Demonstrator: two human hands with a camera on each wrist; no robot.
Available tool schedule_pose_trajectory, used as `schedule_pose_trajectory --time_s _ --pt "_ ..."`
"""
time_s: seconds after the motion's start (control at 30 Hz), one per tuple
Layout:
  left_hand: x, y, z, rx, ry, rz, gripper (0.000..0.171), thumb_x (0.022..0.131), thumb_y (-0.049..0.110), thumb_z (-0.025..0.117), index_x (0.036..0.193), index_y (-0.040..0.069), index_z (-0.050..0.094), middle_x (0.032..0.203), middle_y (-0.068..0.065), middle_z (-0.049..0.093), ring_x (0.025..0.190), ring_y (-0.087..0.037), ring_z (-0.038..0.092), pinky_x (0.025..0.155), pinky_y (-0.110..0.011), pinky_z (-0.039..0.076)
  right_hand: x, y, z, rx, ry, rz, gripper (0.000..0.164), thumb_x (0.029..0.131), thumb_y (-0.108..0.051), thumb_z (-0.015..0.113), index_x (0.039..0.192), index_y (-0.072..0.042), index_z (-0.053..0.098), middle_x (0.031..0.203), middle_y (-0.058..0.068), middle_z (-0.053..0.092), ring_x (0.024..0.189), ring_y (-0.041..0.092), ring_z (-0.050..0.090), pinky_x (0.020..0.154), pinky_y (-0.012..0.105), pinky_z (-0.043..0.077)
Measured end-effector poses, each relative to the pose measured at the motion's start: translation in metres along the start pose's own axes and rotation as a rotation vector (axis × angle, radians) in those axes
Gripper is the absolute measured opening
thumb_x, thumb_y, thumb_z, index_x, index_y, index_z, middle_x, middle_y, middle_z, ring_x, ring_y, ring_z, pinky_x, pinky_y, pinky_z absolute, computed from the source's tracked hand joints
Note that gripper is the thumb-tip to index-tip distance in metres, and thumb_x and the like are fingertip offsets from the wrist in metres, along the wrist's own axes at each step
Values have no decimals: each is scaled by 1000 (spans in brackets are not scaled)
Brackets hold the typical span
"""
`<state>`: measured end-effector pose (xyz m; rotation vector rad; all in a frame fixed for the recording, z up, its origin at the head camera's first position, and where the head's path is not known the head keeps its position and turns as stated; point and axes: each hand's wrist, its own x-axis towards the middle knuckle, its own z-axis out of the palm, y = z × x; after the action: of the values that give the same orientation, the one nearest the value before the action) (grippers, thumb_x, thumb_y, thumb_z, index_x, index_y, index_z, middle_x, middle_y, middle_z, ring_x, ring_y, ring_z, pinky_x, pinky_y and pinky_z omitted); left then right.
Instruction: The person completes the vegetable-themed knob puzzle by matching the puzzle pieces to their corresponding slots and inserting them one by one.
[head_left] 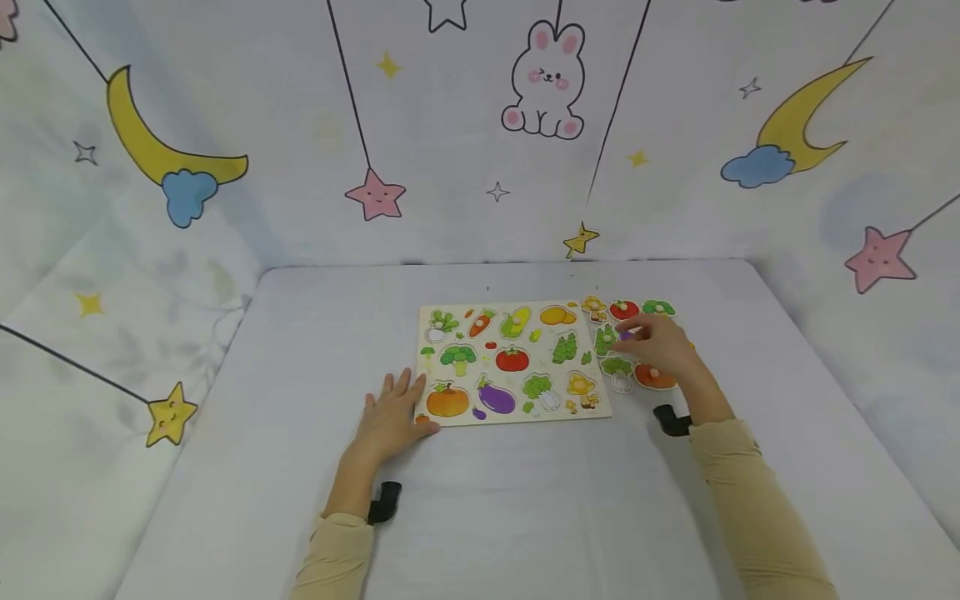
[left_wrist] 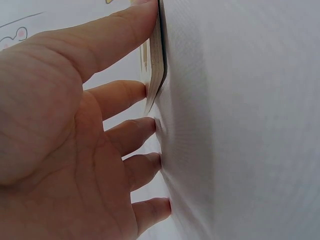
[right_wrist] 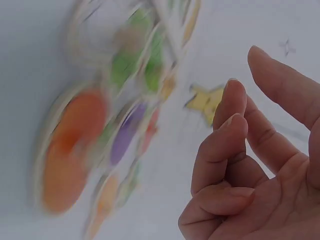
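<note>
Your board point(head_left: 584, 336) lies flat on the table point(head_left: 525, 508), the radish point(head_left: 435, 335), carrot point(head_left: 476, 328) and corn point(head_left: 517, 326) seated along its top row; the other places, such as those in the bottom row, show only their printed pictures. Your left hand point(head_left: 392, 421) is spread wide, its thumb on the board's near left corner and its other fingertips along the left edge or on the table just beside it. Your right hand point(head_left: 660, 346) is over the loose pieces just right of the board, fingers partly bent, thumb apart from them, holding nothing; its wrist view is blurred, so whether a fingertip brushes the asparagus point(head_left: 604, 342) is hard to tell. Around it lie the mushroom point(head_left: 594, 307), tomato point(head_left: 624, 310), broccoli point(head_left: 658, 307), bok choy point(head_left: 619, 372), pumpkin point(head_left: 655, 377) and a partly covered eggplant point(right_wrist: 127, 132).
</note>
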<state>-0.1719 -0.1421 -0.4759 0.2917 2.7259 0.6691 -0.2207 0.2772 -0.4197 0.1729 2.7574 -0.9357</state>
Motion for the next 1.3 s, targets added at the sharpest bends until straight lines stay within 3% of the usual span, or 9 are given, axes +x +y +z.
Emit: schedule_pose_trajectory --time_s 0.2,0.43,1.0,1.3 --pt "-2 -8 1 15 6 -13 86 86 41 72 154 10 30 163 -17 14 150 -44 6 114 -71 8 -12 40 -11 4 -22 119 54 90 -33 68 132 -2 55 118 25 54 101 37 51 79 43 49" --pt "-3 -10 0 5 15 -8 86 85 40 73 154 9 30 162 -18 15 149 -45 7 113 -72 8 -14 60 -9 7 -58 140 50 89 -34 70 125 0 58 119 29 52 101 39 49 76 40 44" --pt "-1 -5 0 2 13 24 86 86 40 72 154 9 30 162 -18 14 149 -45 6 113 -72 8 -16 61 0 -5 1 172 31 89 -21 70 109 3 66 103 21 61 92 32 50 69 33 44" --pt "0 -4 1 -12 11 28 85 87 39 72 154 8 29 162 -18 14 149 -45 5 113 -72 8 -18 65 2 21 20 205 32 90 -21 69 111 3 66 111 24 59 99 35 49 79 39 46"
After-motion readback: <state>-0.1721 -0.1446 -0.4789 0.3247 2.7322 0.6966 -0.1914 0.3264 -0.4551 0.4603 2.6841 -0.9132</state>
